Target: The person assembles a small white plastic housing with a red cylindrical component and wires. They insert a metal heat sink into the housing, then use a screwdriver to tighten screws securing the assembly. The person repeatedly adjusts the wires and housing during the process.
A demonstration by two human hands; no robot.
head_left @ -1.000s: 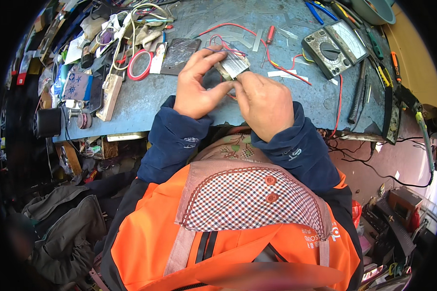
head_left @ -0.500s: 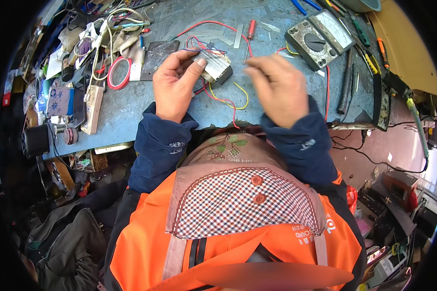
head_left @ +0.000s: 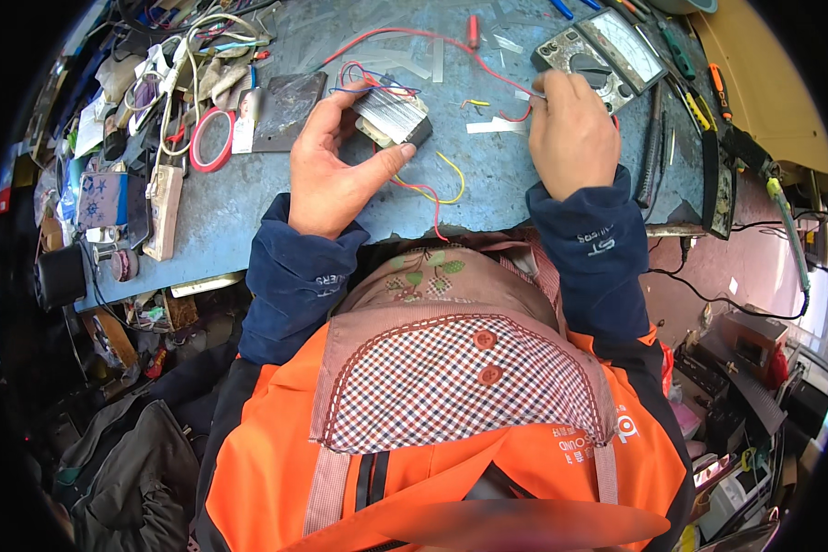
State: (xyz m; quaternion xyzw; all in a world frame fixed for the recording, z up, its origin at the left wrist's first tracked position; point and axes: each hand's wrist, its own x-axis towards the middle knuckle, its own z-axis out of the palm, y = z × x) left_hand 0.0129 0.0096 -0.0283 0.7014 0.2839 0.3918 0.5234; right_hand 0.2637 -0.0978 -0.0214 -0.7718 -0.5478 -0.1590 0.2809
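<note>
A small transformer [head_left: 391, 120] with a striped metal top and a dark side rests in my left hand [head_left: 336, 175], thumb on the near edge and fingers at the far left. Thin red and blue wires loop over its top. A yellow wire [head_left: 461, 189] and a red one curl from its near side toward the table edge. My right hand [head_left: 575, 133] lies over the near left corner of an analog multimeter [head_left: 616, 63], fingers curled and pressed together beside a red test lead [head_left: 501, 75]. What they hold, if anything, is hidden beneath them.
A red screwdriver handle [head_left: 473, 30] lies at the back. Metal strips [head_left: 497, 126] are scattered on the blue bench. At left are a dark plate [head_left: 290, 110], a red tape roll [head_left: 213, 140] and cable clutter. Pliers and screwdrivers [head_left: 719, 92] line the right side.
My right hand has moved right, from the bench middle to the multimeter, uncovering a strip and a short yellow wire. My left thumb has slid from the transformer's top to its near edge.
</note>
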